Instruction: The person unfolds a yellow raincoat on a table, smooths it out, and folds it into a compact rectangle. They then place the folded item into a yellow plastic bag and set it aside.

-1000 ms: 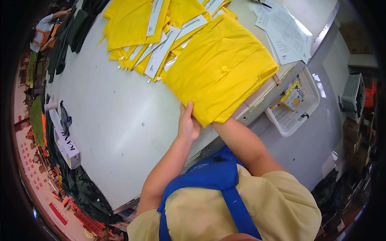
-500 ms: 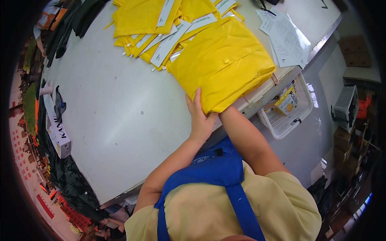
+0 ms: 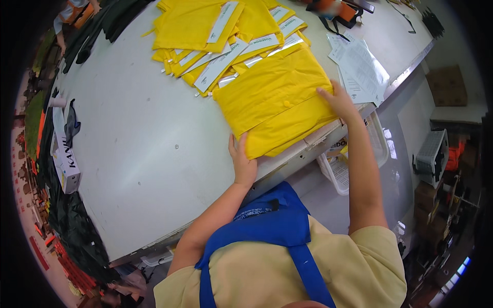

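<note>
Yellow folded cloth [image 3: 280,95], creased, roughly rectangular, hands [image 3: 244,165] [image 3: 341,104] at edges

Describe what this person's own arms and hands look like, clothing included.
The left hand and right hand are both bare, with no gloves, rings or watch to be seen. The forearms are uncovered too. Loose, short beige sleeves belong to a plain beige shirt, worn under a blue apron with wide blue straps and some pale print.

A head-worn fisheye (left of a pair) looks down; the table [image 3: 144,154] lies close.
</note>
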A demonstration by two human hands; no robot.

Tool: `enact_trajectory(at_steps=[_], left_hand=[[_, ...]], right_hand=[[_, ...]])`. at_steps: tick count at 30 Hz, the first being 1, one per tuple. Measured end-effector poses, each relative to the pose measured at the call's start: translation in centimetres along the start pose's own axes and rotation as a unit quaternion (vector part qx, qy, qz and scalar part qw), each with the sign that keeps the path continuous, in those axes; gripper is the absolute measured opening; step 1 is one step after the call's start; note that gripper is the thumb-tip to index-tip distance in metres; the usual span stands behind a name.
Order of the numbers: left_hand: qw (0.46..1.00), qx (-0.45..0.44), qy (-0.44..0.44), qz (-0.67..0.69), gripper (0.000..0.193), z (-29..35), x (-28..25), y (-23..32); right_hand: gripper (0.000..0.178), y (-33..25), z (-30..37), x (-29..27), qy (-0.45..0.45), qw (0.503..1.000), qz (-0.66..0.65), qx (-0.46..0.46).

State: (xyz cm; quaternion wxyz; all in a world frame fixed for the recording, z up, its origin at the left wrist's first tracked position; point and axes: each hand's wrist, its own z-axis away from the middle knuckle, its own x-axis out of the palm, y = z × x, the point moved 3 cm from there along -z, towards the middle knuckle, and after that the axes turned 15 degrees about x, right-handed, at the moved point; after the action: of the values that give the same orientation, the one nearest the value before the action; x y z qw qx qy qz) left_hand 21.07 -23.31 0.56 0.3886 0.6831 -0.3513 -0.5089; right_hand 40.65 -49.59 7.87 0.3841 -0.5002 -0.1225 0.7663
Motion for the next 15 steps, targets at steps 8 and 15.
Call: enact_trajectory(at_steps=[8, 15], left_hand=[[0.827, -0.281, 0.174, 0.455, 0.06, 0.0, -0.9, 1.2], [0.78, -0.277, 0.16, 0.538, 0.051, 3.6, -9.1, -0.2]], right_hand=[[0.056, 2.3, -1.0, 2.6, -0.317, 0.9, -0.232, 0.186], [0.053, 2.4, 11.3, 8.5, -0.399, 0.75, -0.487, 0.201]])
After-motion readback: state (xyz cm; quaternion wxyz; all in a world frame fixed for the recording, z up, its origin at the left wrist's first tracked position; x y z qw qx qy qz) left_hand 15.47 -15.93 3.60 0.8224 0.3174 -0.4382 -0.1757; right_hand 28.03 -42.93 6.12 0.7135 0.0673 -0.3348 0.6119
